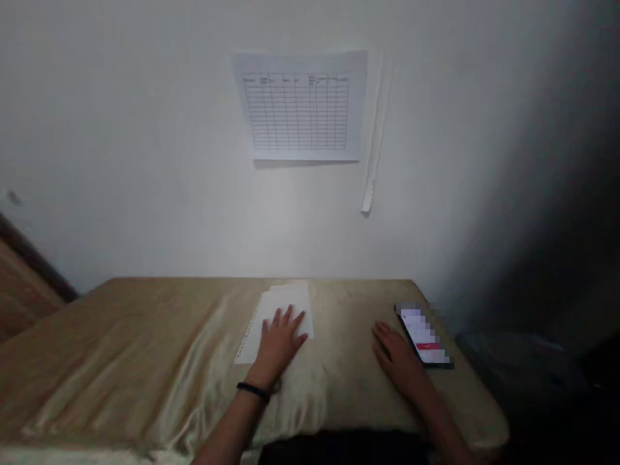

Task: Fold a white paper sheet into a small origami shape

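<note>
My left hand (pixel 279 340) lies flat with its fingers spread on a few white sheets of paper (pixel 285 299). Punched holes run down the left edge of the sheets, and part of them is hidden under the palm. A dark band (pixel 253 391) circles my left wrist. Further right, my right hand (pixel 394 355) rests on the cloth with its fingers stretched out and nothing held. Just right of it a phone (pixel 422 332) lies face up, its screen lit and partly blurred.
A gold satin cloth (pixel 145 342) with folds covers the table. On the wall behind hangs a printed sheet with a table grid (pixel 300 110), beside a dangling white paper strip (pixel 372 155). A dim, bulky object (pixel 523 368) stands right of the table.
</note>
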`<state>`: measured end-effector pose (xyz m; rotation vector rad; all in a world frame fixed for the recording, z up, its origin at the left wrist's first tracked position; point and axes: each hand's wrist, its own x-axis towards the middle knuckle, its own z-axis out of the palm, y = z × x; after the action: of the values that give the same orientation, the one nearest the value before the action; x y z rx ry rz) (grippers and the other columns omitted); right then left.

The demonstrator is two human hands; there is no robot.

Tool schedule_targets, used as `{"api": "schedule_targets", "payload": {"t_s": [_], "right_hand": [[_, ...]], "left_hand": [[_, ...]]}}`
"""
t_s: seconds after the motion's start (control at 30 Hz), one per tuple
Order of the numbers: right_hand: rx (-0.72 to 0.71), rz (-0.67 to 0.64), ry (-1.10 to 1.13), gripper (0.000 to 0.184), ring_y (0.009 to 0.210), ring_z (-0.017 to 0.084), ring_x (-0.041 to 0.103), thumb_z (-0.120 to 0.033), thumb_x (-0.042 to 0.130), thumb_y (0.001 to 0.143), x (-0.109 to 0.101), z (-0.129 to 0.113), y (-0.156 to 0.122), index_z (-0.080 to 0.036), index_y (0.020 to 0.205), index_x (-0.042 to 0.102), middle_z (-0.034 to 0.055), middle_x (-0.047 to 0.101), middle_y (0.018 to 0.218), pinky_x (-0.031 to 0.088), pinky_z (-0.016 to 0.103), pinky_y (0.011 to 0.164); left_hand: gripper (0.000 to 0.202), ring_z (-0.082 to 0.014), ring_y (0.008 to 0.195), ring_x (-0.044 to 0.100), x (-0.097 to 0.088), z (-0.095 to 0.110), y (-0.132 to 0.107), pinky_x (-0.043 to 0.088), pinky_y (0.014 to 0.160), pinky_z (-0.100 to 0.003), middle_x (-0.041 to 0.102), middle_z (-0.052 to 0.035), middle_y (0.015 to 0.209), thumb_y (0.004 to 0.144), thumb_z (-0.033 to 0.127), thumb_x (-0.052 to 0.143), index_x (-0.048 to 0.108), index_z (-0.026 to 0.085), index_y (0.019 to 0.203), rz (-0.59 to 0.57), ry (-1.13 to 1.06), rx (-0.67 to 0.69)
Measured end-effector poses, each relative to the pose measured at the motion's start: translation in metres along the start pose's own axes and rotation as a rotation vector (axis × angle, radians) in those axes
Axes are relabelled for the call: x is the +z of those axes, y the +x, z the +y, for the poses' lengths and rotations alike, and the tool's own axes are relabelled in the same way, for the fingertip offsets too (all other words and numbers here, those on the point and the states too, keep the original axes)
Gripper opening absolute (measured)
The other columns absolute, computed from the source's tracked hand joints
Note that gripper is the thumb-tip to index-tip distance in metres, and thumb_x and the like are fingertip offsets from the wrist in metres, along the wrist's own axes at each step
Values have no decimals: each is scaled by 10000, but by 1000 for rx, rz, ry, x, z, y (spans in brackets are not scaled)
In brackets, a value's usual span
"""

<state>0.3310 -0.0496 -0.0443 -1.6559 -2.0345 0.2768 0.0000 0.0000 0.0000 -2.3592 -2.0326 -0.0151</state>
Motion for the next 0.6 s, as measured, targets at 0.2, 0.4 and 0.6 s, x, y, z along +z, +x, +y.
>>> {"api": "schedule_targets", "payload": {"t_s": [0.2, 0.4, 0.6], "right_hand": [[5, 6, 3, 502, 1437, 237, 401, -373, 403, 985, -2, 0, 0, -153, 1416, 537, 98, 483, 1512, 307, 461, 1225], [21, -7, -3, 511, 1447, 238, 386, -382, 401, 987, -3, -2, -1, -150, 1426, 525, 96, 465, 1526, 295, 458, 1231], [15, 4, 0, 501, 1443, 234, 393, -377, 423, 979, -1, 0, -1, -175, 1424, 529, 86, 475, 1520, 308, 460, 1225]], "left_hand": [[641, -350, 1508, 237, 2, -2, 0, 262, 1168, -608, 266, -96, 1640, 980, 563, 429, 360, 265, 1544, 7, -30, -11], [484, -318, 1468, 341, -4, 1, -6, 280, 1149, -639, 414, -48, 1579, 992, 475, 459, 494, 330, 1452, 59, -124, -8], [471, -320, 1433, 390, -12, 33, -16, 232, 1167, -652, 553, -30, 1478, 971, 535, 482, 557, 347, 1397, 67, -247, 50]]}}
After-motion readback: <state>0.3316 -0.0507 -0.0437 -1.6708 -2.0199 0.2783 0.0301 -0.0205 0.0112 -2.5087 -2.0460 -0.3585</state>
